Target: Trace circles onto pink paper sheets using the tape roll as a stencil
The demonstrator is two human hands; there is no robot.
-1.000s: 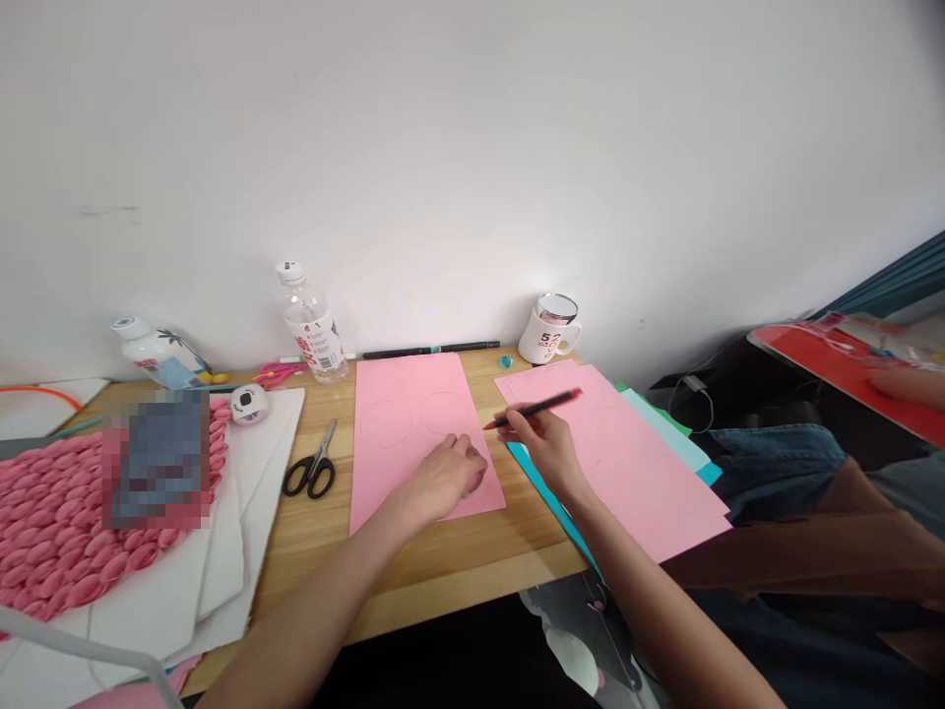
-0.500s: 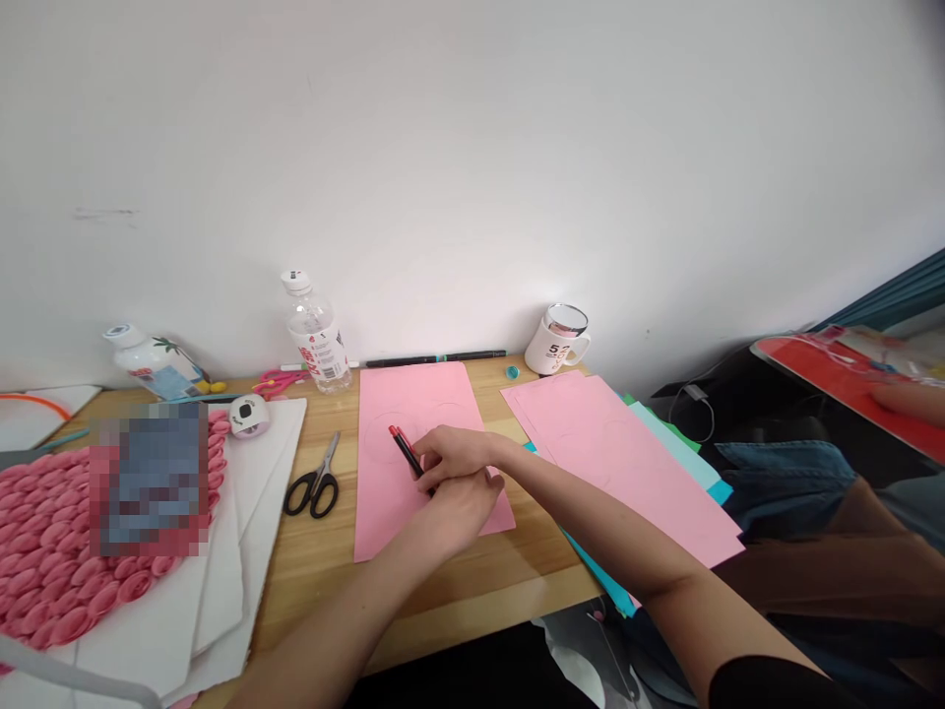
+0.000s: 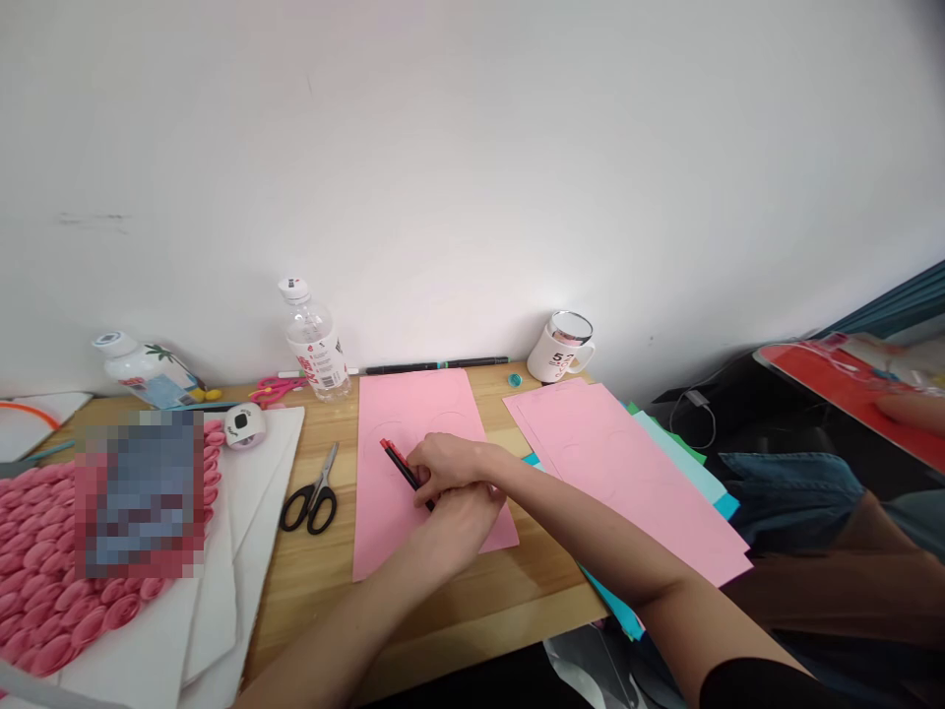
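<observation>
My right hand [image 3: 443, 463] is closed on a slim black-and-red pen-like tool [image 3: 400, 465]. I cannot tell whether it is one piece or two. The tool slants over a pink sheet [image 3: 391, 542] marked with thin round outlines. My left hand [image 3: 472, 517] crosses below the right wrist, over the same sheet, its fingers mostly hidden. Black-handled scissors [image 3: 314, 497] lie left of the sheet, apart from both hands.
A plastic bottle [image 3: 321, 359] and a white mug [image 3: 559, 350] stand by the wall, a dark pen [image 3: 435, 366] between them. More pink sheets [image 3: 627, 473] lie to the right. White boards [image 3: 270, 483] and pink rosettes [image 3: 44, 561] occupy the left. Another person's arm [image 3: 912, 409] shows far right.
The tool has tilted lower, with its red end shifted slightly left and down. My hands stay crossed over the sheet. The whole view has shifted a little.
</observation>
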